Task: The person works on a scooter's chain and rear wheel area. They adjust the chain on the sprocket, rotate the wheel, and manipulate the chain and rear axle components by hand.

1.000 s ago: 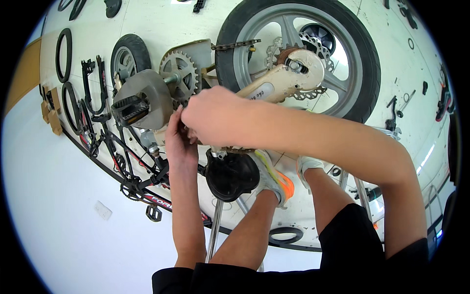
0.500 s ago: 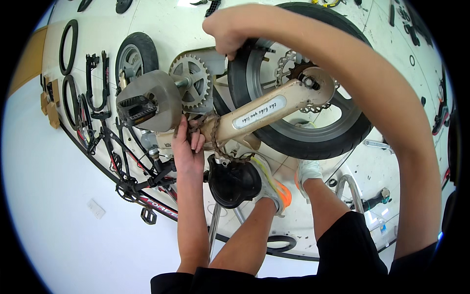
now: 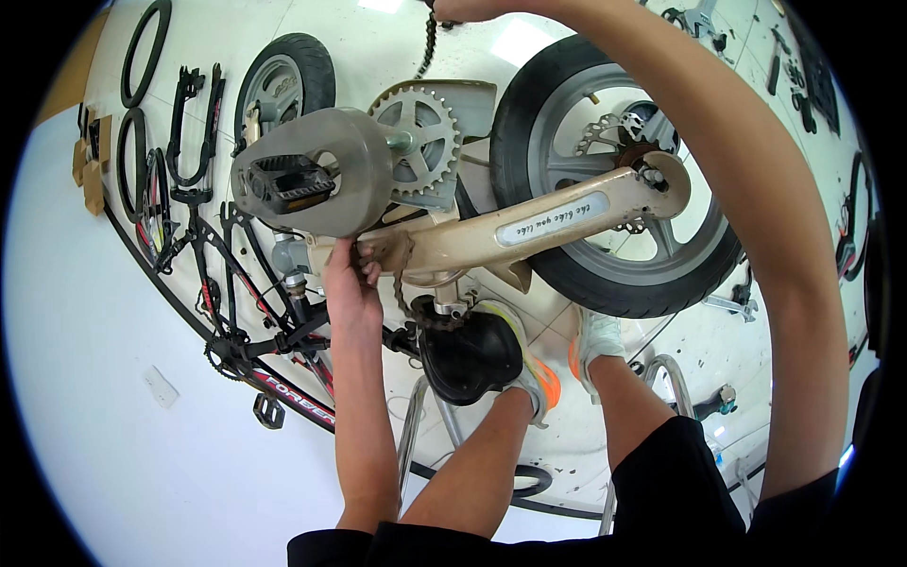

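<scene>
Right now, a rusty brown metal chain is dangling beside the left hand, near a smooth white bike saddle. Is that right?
Not quite: the head view shows that the smooth bike saddle is black, not white. The rusty brown metal chain dangles beside the left hand, near it.

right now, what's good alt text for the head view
A person's left hand touches a rusty chain hanging across a beige bike frame; the right hand, partly cut off, meets a dark chain at the top edge.

Obstacle beyond left grip point(image 3: 353, 286): grey cover point(image 3: 367, 168)
</scene>
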